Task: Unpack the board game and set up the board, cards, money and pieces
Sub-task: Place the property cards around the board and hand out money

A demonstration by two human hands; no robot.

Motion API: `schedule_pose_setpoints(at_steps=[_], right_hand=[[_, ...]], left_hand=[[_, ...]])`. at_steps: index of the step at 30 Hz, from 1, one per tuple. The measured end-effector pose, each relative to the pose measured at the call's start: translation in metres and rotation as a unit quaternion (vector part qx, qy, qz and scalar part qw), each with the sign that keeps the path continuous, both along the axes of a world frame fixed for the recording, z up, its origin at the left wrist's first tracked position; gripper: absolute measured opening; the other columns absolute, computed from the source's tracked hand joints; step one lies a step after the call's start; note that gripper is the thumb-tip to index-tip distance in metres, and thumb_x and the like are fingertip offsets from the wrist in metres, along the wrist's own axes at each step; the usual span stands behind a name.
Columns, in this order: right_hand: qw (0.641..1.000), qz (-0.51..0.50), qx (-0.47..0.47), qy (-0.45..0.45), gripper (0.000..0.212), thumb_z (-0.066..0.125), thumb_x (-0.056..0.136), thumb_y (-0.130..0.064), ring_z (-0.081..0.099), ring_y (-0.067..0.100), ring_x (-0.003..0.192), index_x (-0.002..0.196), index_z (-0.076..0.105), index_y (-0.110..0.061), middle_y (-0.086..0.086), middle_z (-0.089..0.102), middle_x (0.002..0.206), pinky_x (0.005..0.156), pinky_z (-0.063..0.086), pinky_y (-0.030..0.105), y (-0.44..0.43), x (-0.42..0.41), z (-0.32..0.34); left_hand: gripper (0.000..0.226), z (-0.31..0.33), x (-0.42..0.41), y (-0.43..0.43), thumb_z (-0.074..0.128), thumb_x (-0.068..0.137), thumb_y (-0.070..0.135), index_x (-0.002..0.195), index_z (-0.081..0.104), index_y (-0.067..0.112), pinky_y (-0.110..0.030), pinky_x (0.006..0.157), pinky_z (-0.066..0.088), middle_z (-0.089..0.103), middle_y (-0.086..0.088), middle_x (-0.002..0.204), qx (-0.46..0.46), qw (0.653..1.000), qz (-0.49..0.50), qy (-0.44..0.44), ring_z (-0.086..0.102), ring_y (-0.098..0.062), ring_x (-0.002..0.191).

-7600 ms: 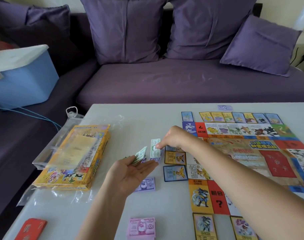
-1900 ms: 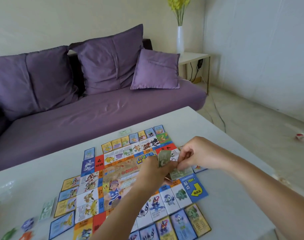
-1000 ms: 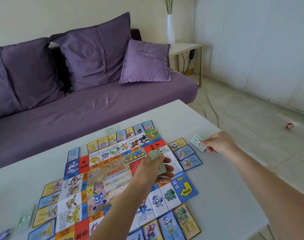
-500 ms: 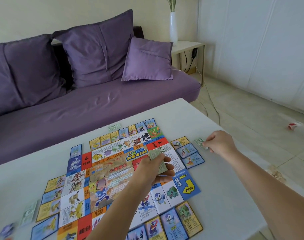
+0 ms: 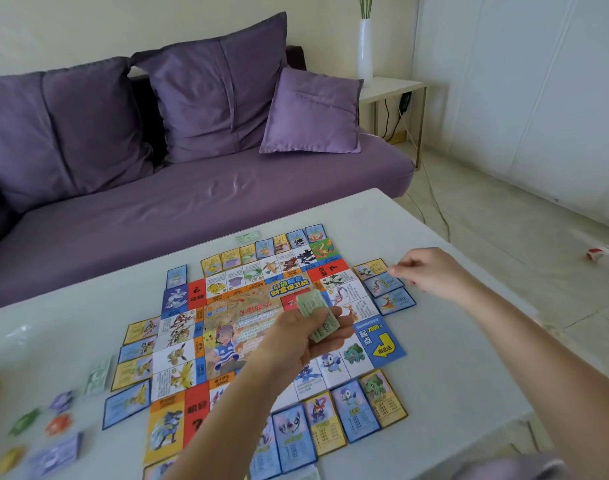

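Head view: two bare hands over a white table [image 5: 452, 358] w/ a game laid out.
Money: stack of green notes [image 5: 315, 315], tilted, in the left hand's grip, above the board's centre-right.
Left hand [image 5: 296, 341]: fingers and thumb curled round the stack's near end; far end sticks out past the fingertips.
Right hand [image 5: 434, 271]: low over the table, well right of the left fingers. Fingers loosely curled, thumb and forefinger tips close together; can't tell if they pinch anything.
Board [image 5: 247, 317]: colourful, flat on the table, directly under the left fingers.
Right cards [image 5: 382, 284]: three in a column at the board's right edge, just left of the right fingertips.
Other cards: row [image 5: 348, 414] along the board's near edge, below the left wrist; row [image 5: 261, 249] along the far edge; column [image 5: 136, 355] along the left edge.
Loose money: one green note [image 5: 249, 238] beyond the far row; more green notes [image 5: 98, 375] and a purple stack [image 5: 58, 457] far left of both hands, blurred.
Pieces [image 5: 57, 424]: small coloured blobs far left, too blurred to id.
Background: purple sofa [image 5: 192, 202] w/ cushions [image 5: 313, 112]; white vase [image 5: 365, 50] on a side table [image 5: 393, 86].
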State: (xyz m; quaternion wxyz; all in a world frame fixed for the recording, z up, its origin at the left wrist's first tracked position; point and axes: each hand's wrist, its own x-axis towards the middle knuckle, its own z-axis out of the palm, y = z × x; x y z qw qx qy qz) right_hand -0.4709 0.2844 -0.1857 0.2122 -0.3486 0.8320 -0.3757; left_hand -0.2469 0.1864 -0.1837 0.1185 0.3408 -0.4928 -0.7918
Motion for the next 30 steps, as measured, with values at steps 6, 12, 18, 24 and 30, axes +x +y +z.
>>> schedule_pose_setpoints(at_steps=[6,12,18,24,30], right_hand=[[0.980,0.194,-0.042,0.013,0.034,0.074,0.080,-0.033,0.061,-0.006,0.077,0.113,0.064,-0.033,-0.015,0.065,0.098,0.073,0.048,0.019,0.004,0.085,0.016],[0.916,0.378,-0.023,0.130,0.090,0.079,0.065,-0.051,0.028,-0.021,0.122,0.141,0.030,-0.048,-0.043,0.026,0.130,0.099,0.025,0.006,0.008,0.158,0.015],[0.883,0.438,-0.030,0.169,0.080,0.076,0.071,-0.052,0.030,-0.011,0.129,0.140,0.040,-0.035,-0.027,0.033,0.138,0.108,0.027,0.013,-0.004,0.199,0.012],[0.855,0.449,-0.014,0.260,0.074,0.071,0.075,-0.051,0.033,-0.002,0.124,0.137,0.041,-0.025,-0.019,0.032,0.137,0.102,0.035,0.019,-0.010,0.222,0.018],[0.854,0.438,-0.019,0.281,0.082,0.064,0.075,-0.062,0.030,0.001,0.130,0.142,0.034,-0.025,-0.016,0.026,0.145,0.101,0.027,0.016,-0.019,0.248,0.015]], left_hand=[[0.027,0.008,0.041,0.022,0.038,0.102,0.013,0.097,0.062,0.000,-0.028,0.066,0.059,0.072,-0.013,0.081,-0.015,0.999,0.033,-0.033,0.071,-0.022,0.073],[0.028,0.008,0.095,0.035,0.041,0.101,0.015,0.096,0.066,0.003,-0.036,0.086,0.055,0.074,-0.014,0.091,-0.027,0.996,0.023,-0.076,0.070,-0.025,0.089],[0.024,0.006,0.130,0.043,0.047,0.099,0.015,0.094,0.068,0.005,-0.046,0.097,0.049,0.073,-0.014,0.099,-0.033,0.996,0.056,-0.067,0.068,-0.026,0.098],[0.026,0.012,0.152,0.042,0.041,0.100,0.017,0.105,0.061,0.001,-0.035,0.076,0.053,0.071,-0.015,0.093,0.080,0.991,0.102,0.016,0.071,-0.021,0.084],[0.024,0.008,0.165,0.041,0.043,0.098,0.008,0.095,0.063,-0.005,-0.037,0.072,0.052,0.066,-0.017,0.080,0.083,0.973,0.214,0.025,0.065,-0.024,0.077]])
